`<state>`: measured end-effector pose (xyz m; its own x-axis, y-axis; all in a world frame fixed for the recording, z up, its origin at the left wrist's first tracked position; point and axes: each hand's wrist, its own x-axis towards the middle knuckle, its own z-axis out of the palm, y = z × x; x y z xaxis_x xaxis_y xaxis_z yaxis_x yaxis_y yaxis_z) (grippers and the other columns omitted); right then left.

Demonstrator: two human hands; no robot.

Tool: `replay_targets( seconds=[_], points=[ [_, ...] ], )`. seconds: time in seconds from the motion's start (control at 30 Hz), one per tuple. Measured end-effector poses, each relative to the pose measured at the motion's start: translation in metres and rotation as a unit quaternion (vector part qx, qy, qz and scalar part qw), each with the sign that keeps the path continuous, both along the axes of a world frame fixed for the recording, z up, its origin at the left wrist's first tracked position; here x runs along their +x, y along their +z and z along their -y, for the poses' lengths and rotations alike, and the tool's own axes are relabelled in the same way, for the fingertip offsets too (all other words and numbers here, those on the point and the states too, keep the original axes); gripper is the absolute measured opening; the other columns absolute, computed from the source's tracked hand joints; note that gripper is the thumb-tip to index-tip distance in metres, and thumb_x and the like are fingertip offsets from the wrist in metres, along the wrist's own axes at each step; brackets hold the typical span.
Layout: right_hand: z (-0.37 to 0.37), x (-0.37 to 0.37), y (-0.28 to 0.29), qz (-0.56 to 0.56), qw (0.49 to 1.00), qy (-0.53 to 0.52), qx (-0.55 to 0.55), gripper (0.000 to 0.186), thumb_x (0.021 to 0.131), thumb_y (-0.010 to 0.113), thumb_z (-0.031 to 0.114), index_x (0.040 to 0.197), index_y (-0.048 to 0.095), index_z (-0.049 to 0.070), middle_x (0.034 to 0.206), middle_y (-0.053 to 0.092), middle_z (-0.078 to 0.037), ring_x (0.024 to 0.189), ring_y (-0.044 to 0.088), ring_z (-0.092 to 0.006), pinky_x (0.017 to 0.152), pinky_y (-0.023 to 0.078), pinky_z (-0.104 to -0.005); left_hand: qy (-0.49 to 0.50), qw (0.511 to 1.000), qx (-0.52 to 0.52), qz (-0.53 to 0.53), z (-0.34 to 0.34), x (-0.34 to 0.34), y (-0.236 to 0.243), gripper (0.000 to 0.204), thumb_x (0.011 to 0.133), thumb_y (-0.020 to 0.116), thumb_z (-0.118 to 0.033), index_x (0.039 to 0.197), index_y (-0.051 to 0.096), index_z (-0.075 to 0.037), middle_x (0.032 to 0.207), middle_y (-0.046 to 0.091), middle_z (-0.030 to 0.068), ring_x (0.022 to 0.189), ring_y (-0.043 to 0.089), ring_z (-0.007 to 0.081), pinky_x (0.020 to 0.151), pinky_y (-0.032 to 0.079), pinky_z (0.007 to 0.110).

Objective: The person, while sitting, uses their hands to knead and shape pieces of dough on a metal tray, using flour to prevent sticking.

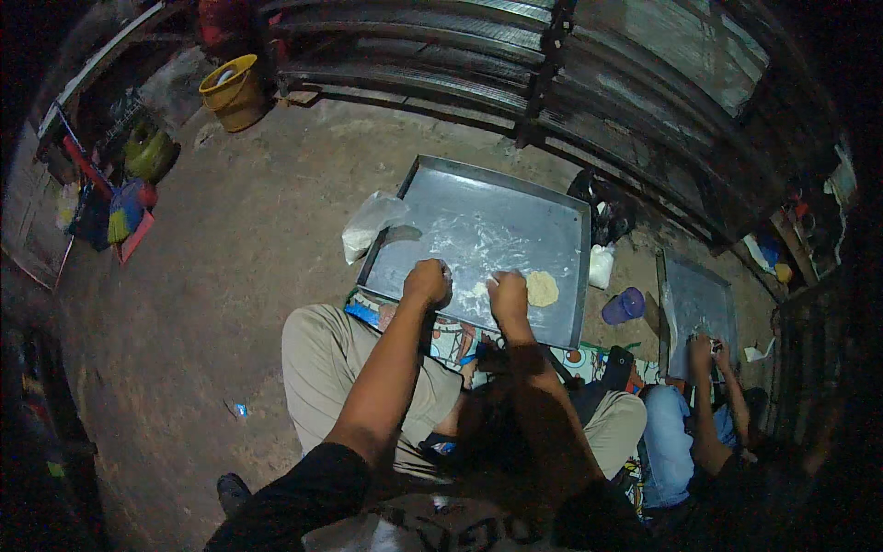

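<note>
A large shallow metal tray (460, 198) lies in front of me, its bottom streaked with white flour. Over its near part, my left hand (428, 283) is closed, and what its fingers hold, if anything, is hidden. My right hand (509, 296) is also closed, a short way to the right, with its grip likewise hidden. Just right of that hand, a flat, roundish piece of pale yellow dough (543, 289) rests on the tray. A small pale patch of flour or dough (476, 290) shows between the hands.
A clear bag of white powder (370, 225) leans at the tray's left edge. To the right are a white bag (601, 266), a purple cup (624, 306) and another person's hands (708, 352) over a second tray (701, 294). A yellow bucket (235, 94) stands far left.
</note>
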<state>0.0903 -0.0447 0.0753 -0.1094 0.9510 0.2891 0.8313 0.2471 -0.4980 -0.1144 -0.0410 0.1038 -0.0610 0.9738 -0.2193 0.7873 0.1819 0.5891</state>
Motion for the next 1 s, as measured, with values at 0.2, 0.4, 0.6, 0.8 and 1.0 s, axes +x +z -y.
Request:
replay_targets(
  seconds=[0.2,0.4,0.6,0.8,1.0],
  points=[
    [-0.008,-0.014,-0.009,0.113,0.991,0.016,-0.07,0.018,0.085,0.063,0.013,0.093,0.072,0.0,0.107,0.062,-0.024,0.092,0.065,-0.0376,0.078,0.055,-0.0458,0.02,1.0,0.013,0.013,0.0,0.003,0.001,0.023,0.086,0.06,-0.021,0.098,0.073,-0.007,0.107,0.069,0.0221,0.1,0.067,0.0391,0.088,0.053,0.047],
    [0.014,-0.042,-0.007,0.222,0.972,0.057,-0.053,0.017,0.083,0.062,0.012,0.091,0.071,0.001,0.113,0.056,-0.02,0.101,0.062,-0.0341,0.072,0.06,-0.0392,0.016,1.0,-0.013,0.001,-0.001,0.002,0.006,0.023,0.086,0.059,-0.021,0.098,0.072,-0.006,0.105,0.069,0.0221,0.1,0.067,0.039,0.089,0.053,0.047],
    [0.01,-0.048,-0.004,0.25,0.959,0.129,-0.021,0.014,0.08,0.06,0.007,0.078,0.072,0.001,0.101,0.065,-0.017,0.084,0.068,-0.0314,0.07,0.059,-0.0405,0.027,0.999,-0.004,-0.02,0.009,0.005,0.012,0.023,0.085,0.06,-0.019,0.099,0.072,-0.006,0.106,0.069,0.0223,0.101,0.067,0.0383,0.089,0.053,0.045],
    [-0.009,-0.03,-0.031,0.137,0.99,0.016,0.001,0.014,0.083,0.058,0.008,0.083,0.071,0.003,0.098,0.064,-0.021,0.083,0.066,-0.038,0.073,0.055,-0.0471,0.059,0.998,-0.025,-0.003,0.006,-0.007,0.015,0.021,0.082,0.062,-0.013,0.099,0.072,-0.007,0.108,0.069,0.0216,0.103,0.067,0.0378,0.089,0.054,0.044],
    [-0.011,-0.008,0.002,-0.106,0.991,0.073,-0.036,0.018,0.083,0.066,0.015,0.091,0.074,0.002,0.088,0.069,-0.022,0.087,0.065,-0.0372,0.078,0.051,-0.0452,0.063,0.997,0.004,0.035,-0.001,-0.019,-0.008,0.021,0.074,0.068,-0.008,0.094,0.073,-0.005,0.104,0.069,0.0226,0.1,0.068,0.0379,0.087,0.055,0.043]
  ],
)
